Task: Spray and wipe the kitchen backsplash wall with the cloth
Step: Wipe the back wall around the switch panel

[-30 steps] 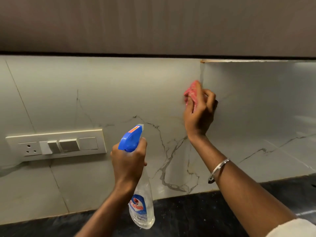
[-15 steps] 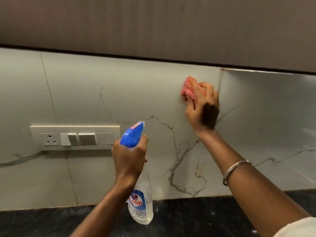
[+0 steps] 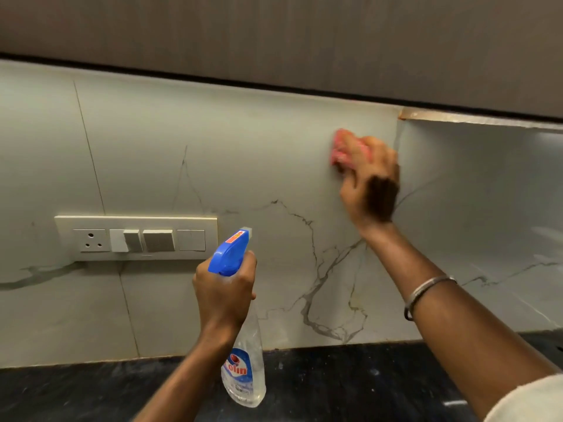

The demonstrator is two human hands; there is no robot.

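The right hand (image 3: 370,184) now works the pink cloth (image 3: 342,147) a little left of the wall's inner corner, where a second ago it sat right at that corner. It is blurred, but its fingers look curled over the cloth, pressing it to the wall (image 3: 243,147) high up, just below the cabinet (image 3: 274,32). The left hand (image 3: 224,290) has kept its place: fingers wrapped round the neck of the bottle (image 3: 243,370), blue nozzle pointing at the wall, clear body hanging below the fist. The trigger finger is hidden.

The wall is pale marble-look slab with grey veins and thin vertical joints; it turns a corner at the right. Below runs a black speckled counter (image 3: 335,382); the cabinet above is dark wood-grain.

A cream switch plate (image 3: 135,237) sits on the wall at left, well apart from the cloth. A metal bangle (image 3: 426,289) rings the right forearm, and a pale sleeve (image 3: 524,400) shows at the lower right.
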